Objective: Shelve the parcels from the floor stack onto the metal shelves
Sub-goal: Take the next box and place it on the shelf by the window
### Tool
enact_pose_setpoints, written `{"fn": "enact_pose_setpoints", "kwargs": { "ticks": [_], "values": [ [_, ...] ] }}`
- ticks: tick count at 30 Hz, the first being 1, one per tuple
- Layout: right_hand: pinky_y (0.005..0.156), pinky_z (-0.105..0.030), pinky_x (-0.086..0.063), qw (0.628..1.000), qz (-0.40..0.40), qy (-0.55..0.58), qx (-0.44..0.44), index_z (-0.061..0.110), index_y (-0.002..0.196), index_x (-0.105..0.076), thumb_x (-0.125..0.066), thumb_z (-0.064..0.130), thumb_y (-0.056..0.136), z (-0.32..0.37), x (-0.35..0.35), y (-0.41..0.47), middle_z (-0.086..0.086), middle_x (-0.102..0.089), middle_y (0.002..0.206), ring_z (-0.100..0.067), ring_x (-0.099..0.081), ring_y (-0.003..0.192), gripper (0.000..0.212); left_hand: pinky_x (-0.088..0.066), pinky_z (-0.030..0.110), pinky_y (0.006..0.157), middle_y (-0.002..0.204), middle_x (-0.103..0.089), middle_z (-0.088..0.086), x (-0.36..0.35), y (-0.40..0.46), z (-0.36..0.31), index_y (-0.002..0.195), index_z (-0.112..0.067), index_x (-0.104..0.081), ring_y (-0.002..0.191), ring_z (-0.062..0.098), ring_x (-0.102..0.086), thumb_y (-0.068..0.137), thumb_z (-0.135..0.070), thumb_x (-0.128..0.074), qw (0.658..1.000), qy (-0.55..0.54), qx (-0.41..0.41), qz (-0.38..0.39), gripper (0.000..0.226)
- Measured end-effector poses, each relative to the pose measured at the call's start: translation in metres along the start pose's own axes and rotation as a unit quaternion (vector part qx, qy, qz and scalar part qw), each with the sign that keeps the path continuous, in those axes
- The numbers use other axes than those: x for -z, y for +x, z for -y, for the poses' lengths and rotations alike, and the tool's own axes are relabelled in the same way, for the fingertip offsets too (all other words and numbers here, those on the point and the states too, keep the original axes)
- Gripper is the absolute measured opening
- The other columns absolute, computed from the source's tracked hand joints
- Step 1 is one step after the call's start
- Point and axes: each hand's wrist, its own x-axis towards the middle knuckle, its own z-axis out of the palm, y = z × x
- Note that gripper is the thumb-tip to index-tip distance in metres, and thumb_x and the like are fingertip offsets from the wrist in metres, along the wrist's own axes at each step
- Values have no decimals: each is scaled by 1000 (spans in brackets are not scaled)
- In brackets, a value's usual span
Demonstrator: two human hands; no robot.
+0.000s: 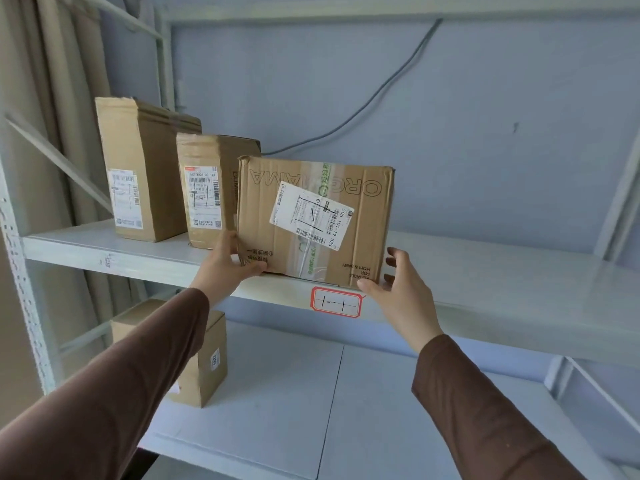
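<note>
Both arms wear long brown sleeves of a plain, matte cloth with no print or logo. The left sleeve (114, 382) ends at the wrist in a straight, cuffless hem; the right sleeve (485, 410) ends the same way. The cloth shows soft folds. The left hand (225, 261) and right hand (398, 285) are bare, without gloves.
</note>
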Motion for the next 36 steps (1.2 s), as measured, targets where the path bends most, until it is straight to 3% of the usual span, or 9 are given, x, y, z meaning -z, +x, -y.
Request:
{"fn": "enact_pose_setpoints", "kwargs": {
  "ticks": [3, 6, 9, 12, 15, 19, 22, 26, 36],
  "values": [
    [109, -45, -44, 1000, 13, 9, 1, 23, 156, -22, -77, 56, 81, 2, 5, 6, 1, -40, 159, -23, -50, 138, 99, -42, 38, 107, 138, -53, 3, 3, 3, -3, 148, -24, -33, 126, 20, -50, 78, -39, -86, 1000, -3, -13, -7, 90],
    [111, -40, -40, 1000, 26, 12, 9, 23, 161, -12, -77, 57, 82, 8, 8, 11, 1, -35, 162, -22, -44, 143, 108, -41, 42, 113, 147, -47, 6, 9, 7, -10, 154, -26, -25, 129, 21, -49, 72, -41, -87, 999, -32, -29, 5, 104],
    [107, -38, -41, 999, 36, 19, 13, 24, 162, -7, -76, 56, 83, 13, 6, 14, 3, -44, 157, -22, -48, 139, 109, -46, 48, 111, 148, -45, 4, 9, 11, -16, 156, -28, -19, 128, 24, -52, 69, -41, -88, 999, -40, -24, 18, 113],
    [101, -38, -49, 999, 38, 18, 15, 28, 160, -12, -76, 53, 84, 14, -2, 18, 6, -61, 141, -22, -61, 124, 103, -47, 44, 107, 137, -46, -2, 4, 16, -15, 156, -27, -17, 119, 21, -53, 71, -40, -89, 999, -9, -27, 19, 112],
    [92, -34, -51, 999, 35, 6, 17, 27, 159, -13, -76, 47, 86, 11, -7, 25, 7, -65, 134, -21, -65, 115, 98, -52, 42, 91, 123, -54, 6, -3, 24, -13, 152, -25, -21, 102, 25, -56, 70, -42, -91, 999, 17, -28, 3, 110],
    [84, -27, -44, 999, 52, -7, 6, 22, 158, -14, -76, 41, 88, 9, -9, 42, 3, -64, 135, -23, -64, 116, 96, -50, 43, 89, 119, -54, 7, -13, 40, -11, 149, -21, -25, 105, 28, -54, 71, -41, -91, 999, 46, -19, -7, 104],
    [89, -29, -46, 997, 65, -27, -9, 17, 156, -16, -78, 38, 88, 9, -10, 59, -2, -62, 138, -26, -62, 120, 94, -47, 39, 85, 117, -54, 6, -22, 52, -15, 147, -14, -27, 104, 28, -53, 75, -38, -89, 998, 69, -2, 0, 98],
    [101, -37, -49, 995, 82, -50, -37, 12, 152, -19, -78, 36, 88, 11, -13, 80, -7, -60, 141, -29, -60, 124, 91, -47, 39, 90, 123, -53, 5, -30, 68, -17, 147, -11, -27, 108, 26, -51, 77, -41, -87, 996, 89, 20, 18, 97],
    [101, -40, -50, 993, 84, -58, -62, 11, 149, -22, -79, 37, 87, 11, -17, 90, -8, -59, 141, -30, -60, 124, 88, -44, 38, 91, 127, -56, 12, -39, 79, -18, 142, -10, -31, 117, 33, -55, 77, -37, -88, 997, 71, 38, 22, 90]
  ]
}}
